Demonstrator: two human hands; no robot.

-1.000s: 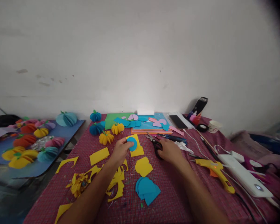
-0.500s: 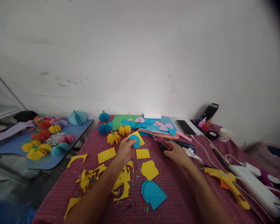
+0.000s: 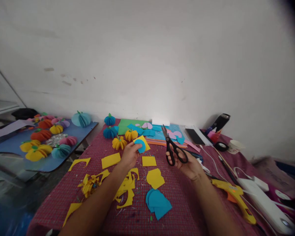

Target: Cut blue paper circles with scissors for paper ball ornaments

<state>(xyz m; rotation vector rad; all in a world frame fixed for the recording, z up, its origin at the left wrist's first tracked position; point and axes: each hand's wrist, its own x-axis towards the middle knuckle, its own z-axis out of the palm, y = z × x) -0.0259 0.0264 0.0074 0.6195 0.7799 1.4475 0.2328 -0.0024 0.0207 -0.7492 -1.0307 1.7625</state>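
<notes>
My left hand [image 3: 130,155] pinches a yellow paper piece [image 3: 145,143] with a blue paper circle [image 3: 140,146] lying over it. In my right hand [image 3: 188,166] are black-handled scissors [image 3: 170,144], blades pointing up and slightly parted, fingers at the handle loops. Below the left hand's paper lies a yellow rectangle [image 3: 149,161]. Nearer to me are rounded yellow cutouts [image 3: 155,178] and a fanned pile of blue cutouts [image 3: 158,204]. Yellow offcuts [image 3: 124,193] lie around my left forearm, partly hidden by it.
Paper pumpkins [image 3: 119,143] stand at the back left, more on a blue side table [image 3: 86,132]. Coloured sheets [image 3: 126,123] lie by the wall. To the right are a phone [image 3: 195,136], a black bottle [image 3: 221,122], a paper cup [image 3: 235,146] and a yellow glue gun [image 3: 233,193].
My right hand has lifted the scissors and turned them so the blades point upward. My left hand keeps hold of the yellow paper and blue circle, shifted only slightly.
</notes>
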